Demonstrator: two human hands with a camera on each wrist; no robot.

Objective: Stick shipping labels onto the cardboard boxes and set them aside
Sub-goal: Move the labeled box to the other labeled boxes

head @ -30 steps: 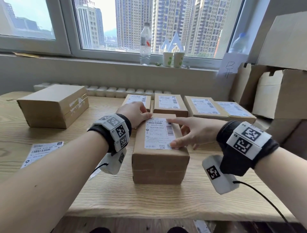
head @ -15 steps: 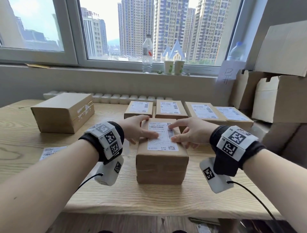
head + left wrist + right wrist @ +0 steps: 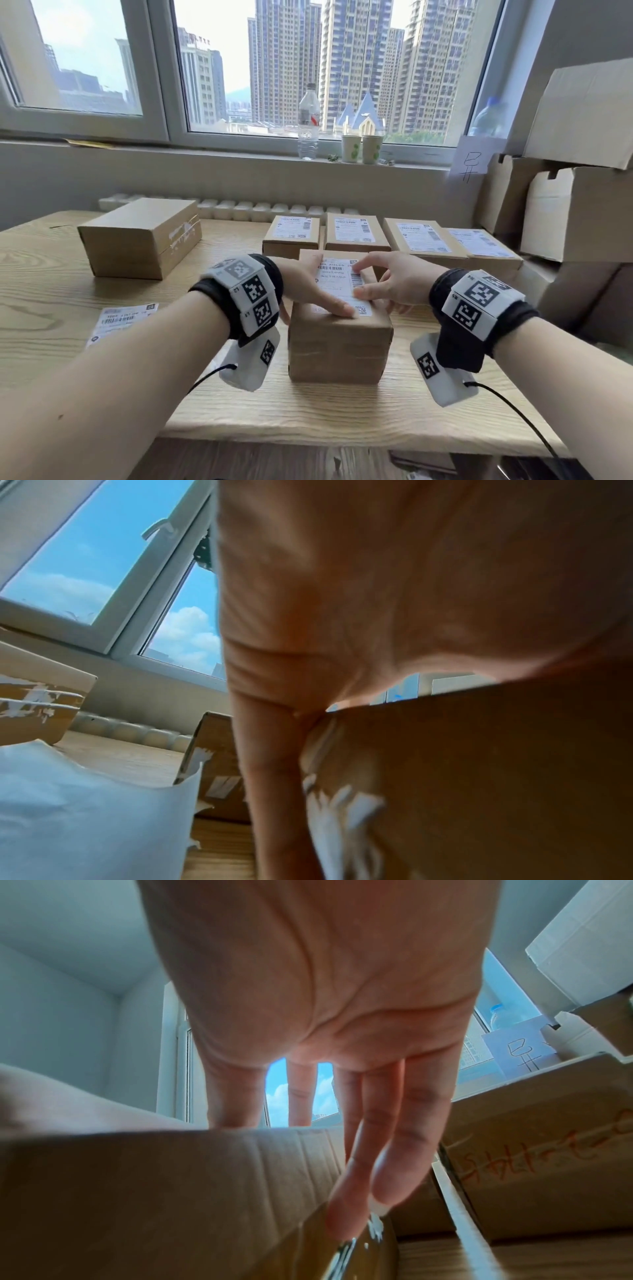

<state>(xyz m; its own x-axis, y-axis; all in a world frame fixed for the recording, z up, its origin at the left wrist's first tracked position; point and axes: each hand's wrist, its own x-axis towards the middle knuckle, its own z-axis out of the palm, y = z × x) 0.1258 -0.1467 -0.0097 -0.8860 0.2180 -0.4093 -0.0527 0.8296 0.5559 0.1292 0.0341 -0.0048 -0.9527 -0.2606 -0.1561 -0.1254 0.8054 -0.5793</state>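
Observation:
A brown cardboard box [image 3: 339, 346] stands near the table's front edge with a white shipping label [image 3: 346, 284] on its top. My left hand [image 3: 310, 291] lies flat across the label, fingers straight and reaching toward its near right corner. My right hand [image 3: 383, 282] presses the label's right edge with thumb and index finger, its other fingers hanging over the box's right side. The left wrist view shows the palm [image 3: 377, 588] on the box [image 3: 479, 777]. In the right wrist view straight fingers [image 3: 373, 1123] reach over the box [image 3: 154, 1191].
Several labelled boxes [image 3: 354, 233] sit in a row behind. A larger unlabelled box [image 3: 140, 236] stands at the back left. A loose label [image 3: 123, 320] lies on the wooden table [image 3: 308, 411] at the left. Big cartons [image 3: 575, 212] fill the right side. A bottle [image 3: 308, 120] stands on the sill.
My left hand has slid from the box's far left corner across the label toward its near right corner. My right hand has shifted along the label's right edge.

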